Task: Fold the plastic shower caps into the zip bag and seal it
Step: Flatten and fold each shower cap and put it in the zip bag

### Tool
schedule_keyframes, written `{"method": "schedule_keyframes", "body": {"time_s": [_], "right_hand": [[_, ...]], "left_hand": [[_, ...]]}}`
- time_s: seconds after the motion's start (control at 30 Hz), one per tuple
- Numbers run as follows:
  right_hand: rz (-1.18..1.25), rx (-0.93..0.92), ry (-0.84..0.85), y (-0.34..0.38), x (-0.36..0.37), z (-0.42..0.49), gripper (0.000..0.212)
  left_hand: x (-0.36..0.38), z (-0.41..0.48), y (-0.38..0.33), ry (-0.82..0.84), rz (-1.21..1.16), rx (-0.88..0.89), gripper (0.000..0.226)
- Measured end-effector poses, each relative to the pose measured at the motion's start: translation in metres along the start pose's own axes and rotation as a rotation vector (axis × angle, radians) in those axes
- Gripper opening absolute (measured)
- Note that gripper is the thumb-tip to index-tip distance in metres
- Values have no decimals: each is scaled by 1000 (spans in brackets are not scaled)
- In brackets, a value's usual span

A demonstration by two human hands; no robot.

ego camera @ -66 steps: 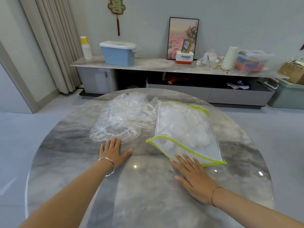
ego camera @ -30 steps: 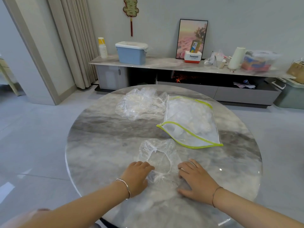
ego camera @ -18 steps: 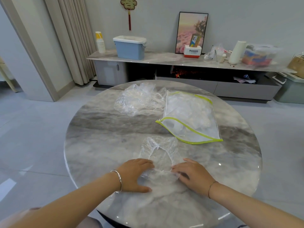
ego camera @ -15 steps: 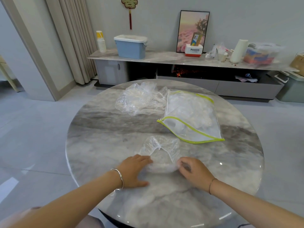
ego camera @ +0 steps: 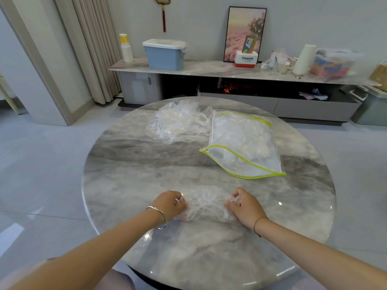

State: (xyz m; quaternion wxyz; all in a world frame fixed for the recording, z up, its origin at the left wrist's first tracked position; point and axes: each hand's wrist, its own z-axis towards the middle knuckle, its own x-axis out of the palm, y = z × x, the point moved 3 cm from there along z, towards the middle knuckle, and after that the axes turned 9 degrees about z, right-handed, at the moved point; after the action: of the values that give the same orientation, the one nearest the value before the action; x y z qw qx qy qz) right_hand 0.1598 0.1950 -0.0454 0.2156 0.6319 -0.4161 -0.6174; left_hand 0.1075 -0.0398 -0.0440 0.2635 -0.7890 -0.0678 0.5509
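Near the front of the table, the curled fingers (ego camera: 180,200) of the left hand (ego camera: 170,203) pinch one end of a crumpled clear shower cap (ego camera: 206,203). The bent fingers of the right hand (ego camera: 246,207) grip its other end. The cap lies bunched on the marble table (ego camera: 129,176) between them. A silver bangle (ego camera: 160,216) circles the left wrist and a thin band (ego camera: 258,223) the right. Further back, well apart from the hands, a zip bag (ego camera: 245,143) with green edging lies flat, pale folded caps inside, its near end gaping. Just beside it on the left sits a loose pile of clear caps (ego camera: 178,122). Behind the table a long sideboard (ego camera: 209,69) carries a blue box (ego camera: 165,55), paper cups (ego camera: 126,49) and a framed picture (ego camera: 244,28)
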Motion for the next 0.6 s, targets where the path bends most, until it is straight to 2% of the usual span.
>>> {"method": "schedule_keyframes", "body": {"time_s": [0.07,0.13,0.23,0.3,0.37,0.43,0.6], "right_hand": [[-169,-39,-35,5,-3,0,21],[-171,-163,-119,13,-4,-2,25],[-245,-408,-161,27,3,-10,39],[-310,-481,-100,26,14,-14,51],[-367,-493,-21,24,23,-19,55],[-424,-497,43,20,30,-23,60],[-577,-441,292,4,39,-22,91]], "left_hand": [[-5,-4,-6,-47,112,-2,14],[-9,-5,-13,-164,278,47,32],[-8,-6,-27,-320,362,284,43],[2,-3,-33,-299,413,445,52],[13,1,-35,-231,510,519,68],[24,1,-33,-114,581,515,90],[36,1,-23,35,598,451,101]]}}
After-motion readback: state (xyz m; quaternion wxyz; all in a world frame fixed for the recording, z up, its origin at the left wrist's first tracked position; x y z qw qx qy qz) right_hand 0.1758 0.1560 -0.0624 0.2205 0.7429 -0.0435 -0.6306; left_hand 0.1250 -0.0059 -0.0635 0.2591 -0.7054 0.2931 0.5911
